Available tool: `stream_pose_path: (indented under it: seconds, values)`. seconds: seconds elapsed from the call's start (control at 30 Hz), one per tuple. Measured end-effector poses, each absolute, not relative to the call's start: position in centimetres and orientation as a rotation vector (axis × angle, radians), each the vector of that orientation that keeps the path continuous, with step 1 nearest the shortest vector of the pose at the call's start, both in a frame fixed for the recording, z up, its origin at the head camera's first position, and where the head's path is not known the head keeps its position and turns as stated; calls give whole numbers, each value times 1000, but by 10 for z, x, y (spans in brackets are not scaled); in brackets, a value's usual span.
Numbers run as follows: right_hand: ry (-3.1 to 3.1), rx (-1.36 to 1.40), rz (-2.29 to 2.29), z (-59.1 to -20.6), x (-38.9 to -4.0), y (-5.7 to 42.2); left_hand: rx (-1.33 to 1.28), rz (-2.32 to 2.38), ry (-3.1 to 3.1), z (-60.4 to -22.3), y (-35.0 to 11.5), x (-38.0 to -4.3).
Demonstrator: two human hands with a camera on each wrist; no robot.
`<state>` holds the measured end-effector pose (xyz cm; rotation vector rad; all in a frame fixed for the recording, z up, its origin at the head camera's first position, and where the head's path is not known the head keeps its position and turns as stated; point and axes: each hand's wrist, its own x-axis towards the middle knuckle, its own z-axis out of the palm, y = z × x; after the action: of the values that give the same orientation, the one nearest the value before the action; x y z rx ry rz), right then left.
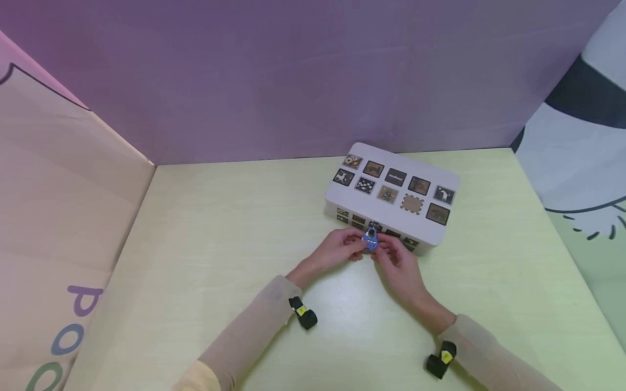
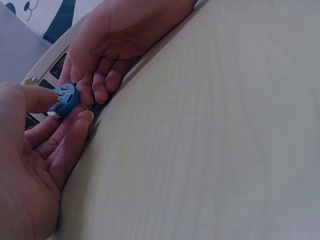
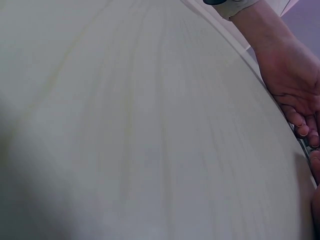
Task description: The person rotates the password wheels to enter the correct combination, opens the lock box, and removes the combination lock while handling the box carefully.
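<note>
the left hand [image 1: 336,251] and right hand [image 1: 402,271] both pinch the lock [image 1: 370,243] between them, just beside the box [image 1: 391,187], long axis towards the table's [image 1: 220,239] far edge.

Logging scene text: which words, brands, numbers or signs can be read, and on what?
"o": blue letter, left wall.
Purple letter there: p or d, unclear.
Green letter there: cut off.
Padlock: marks too small to read.
Box: tile marks too blurred.
Yellow wrist tags: too small.
</note>
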<state>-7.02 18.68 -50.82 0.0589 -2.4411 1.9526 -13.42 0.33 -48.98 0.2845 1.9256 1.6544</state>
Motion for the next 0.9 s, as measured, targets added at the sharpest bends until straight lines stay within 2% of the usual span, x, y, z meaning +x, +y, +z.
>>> stream_pose_path:
  seconds: [0.9]
  values:
    - [-2458,38,1933,-507,-70,186,287,1660,1920,-490,3,-135]
